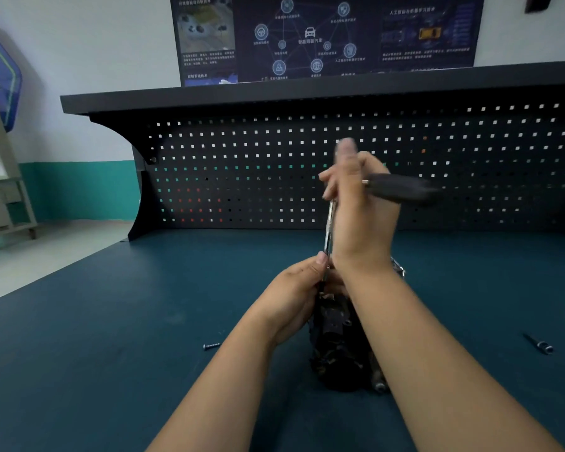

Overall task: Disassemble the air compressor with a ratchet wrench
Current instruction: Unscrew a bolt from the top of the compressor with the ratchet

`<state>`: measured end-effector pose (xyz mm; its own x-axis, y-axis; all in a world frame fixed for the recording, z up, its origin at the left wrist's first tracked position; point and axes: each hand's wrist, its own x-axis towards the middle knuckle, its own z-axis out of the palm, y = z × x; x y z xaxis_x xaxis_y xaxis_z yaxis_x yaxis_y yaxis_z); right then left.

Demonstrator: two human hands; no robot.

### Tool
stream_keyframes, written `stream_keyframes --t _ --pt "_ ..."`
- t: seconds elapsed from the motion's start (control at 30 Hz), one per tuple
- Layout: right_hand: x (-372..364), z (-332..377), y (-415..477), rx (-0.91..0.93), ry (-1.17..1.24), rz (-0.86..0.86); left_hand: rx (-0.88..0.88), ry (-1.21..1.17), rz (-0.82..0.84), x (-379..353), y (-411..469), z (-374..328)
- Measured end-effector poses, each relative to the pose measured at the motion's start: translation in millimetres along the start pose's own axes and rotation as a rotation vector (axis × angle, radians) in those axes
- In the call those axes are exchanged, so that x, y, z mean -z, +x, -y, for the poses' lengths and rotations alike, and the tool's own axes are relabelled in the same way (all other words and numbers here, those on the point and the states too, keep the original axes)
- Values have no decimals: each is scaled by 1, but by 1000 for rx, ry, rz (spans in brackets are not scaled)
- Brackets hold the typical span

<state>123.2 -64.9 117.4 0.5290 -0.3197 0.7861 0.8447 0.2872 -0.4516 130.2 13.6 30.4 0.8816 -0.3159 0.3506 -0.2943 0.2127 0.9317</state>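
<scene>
Both forearms cover much of the black air compressor (335, 337), which stands on the teal tabletop (111, 337) between them; its top is hidden behind the left hand (294, 298). Blur smears the ratchet wrench (402, 187) handle and the fingertips of the right hand (356, 203). That hand is raised, wrist upright, fingers curled round the wrench head, handle pointing right. The left hand pinches the lower end of the upright shaft (329, 223) just above the compressor. A loose screw (211, 346) lies nearby.
</scene>
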Motion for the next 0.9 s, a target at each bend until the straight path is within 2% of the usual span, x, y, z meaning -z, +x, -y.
stream_keyframes --t 0.13,0.23,0.3,0.37,0.53,0.6,0.67,0.77,0.83,0.9 --pt "12 2 18 -365 692 31 -25 -27 3 3 2 3" --pt "16 -4 23 -486 831 39 -23 -11 5 4 0 2" --pt "14 -6 23 -487 781 39 -24 -8 -7 4 -1 1" --pt "10 -6 21 -384 574 24 -19 19 -36 1 0 0" --pt "1 -13 -2 249 -271 97 32 92 -83 -1 1 0" --pt "-4 -17 -11 473 -504 129 37 101 -61 1 0 0" --pt "-9 -19 -15 585 -653 103 37 106 -29 2 -1 -1" --pt "-12 -17 -16 583 -678 46 34 81 6 1 -3 -5" --pt "-13 -12 -12 415 -499 19 20 51 7 1 -3 -5" --pt "-11 -5 -4 151 -165 2 -5 3 -5 0 -3 -4"
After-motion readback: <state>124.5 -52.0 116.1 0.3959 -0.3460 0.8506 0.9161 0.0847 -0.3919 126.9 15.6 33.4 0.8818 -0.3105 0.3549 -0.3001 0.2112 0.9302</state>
